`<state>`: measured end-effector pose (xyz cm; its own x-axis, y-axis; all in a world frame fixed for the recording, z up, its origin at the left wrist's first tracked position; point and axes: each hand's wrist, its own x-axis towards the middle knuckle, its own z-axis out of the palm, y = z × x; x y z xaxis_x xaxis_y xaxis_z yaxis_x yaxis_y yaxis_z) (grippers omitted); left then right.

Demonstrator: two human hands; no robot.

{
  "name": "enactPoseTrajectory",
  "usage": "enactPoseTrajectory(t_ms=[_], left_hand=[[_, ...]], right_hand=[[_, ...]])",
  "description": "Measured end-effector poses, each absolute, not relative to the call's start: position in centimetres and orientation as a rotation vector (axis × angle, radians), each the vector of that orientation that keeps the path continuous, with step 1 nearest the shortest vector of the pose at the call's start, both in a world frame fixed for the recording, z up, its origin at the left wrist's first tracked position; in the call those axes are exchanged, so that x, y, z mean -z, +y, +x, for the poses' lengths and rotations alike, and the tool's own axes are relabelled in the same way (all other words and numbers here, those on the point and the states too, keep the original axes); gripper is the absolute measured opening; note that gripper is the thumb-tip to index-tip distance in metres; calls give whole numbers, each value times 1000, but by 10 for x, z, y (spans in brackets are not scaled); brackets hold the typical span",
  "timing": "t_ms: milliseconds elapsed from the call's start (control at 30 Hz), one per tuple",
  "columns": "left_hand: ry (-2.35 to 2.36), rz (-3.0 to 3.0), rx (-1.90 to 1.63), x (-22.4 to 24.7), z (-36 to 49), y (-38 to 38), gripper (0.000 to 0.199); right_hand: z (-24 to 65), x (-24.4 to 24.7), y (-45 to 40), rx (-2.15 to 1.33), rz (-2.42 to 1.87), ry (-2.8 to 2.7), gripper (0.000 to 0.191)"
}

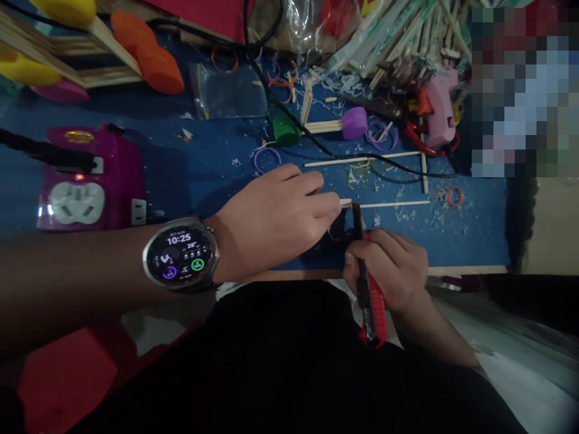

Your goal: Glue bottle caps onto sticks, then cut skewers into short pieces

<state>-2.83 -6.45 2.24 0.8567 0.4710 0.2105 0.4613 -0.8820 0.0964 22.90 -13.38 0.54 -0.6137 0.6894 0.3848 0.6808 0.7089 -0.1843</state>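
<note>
My left hand (283, 211), with a watch on its wrist, is closed over wooden sticks (345, 203) whose short ends stick out past the fingertips. My right hand (391, 268) grips a red and black utility knife (373, 301). The knife's dark blade end touches or nearly touches the stick ends; exact contact cannot be made out. Just beyond them a thin stick (398, 204) lies on the blue tabletop (203, 157). Another long stick (335, 161) lies further back.
A purple power socket (94, 181) stands at left. A black cable (312, 141) crosses the table. Behind are a green cap (284, 125), a purple cap (354, 123), a pink glue gun (441, 111), scissors (375, 107), wrapped sticks (384, 36) and scattered shavings. An orange ring (455, 196) lies at right.
</note>
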Motion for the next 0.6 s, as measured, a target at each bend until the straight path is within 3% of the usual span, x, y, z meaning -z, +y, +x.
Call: enactPoseTrajectory(t_ms=[600], left_hand=[[743, 2957, -359, -19, -28, -64, 36]], right_hand=[[231, -6, -131, -59, -1003, -2469, 17]])
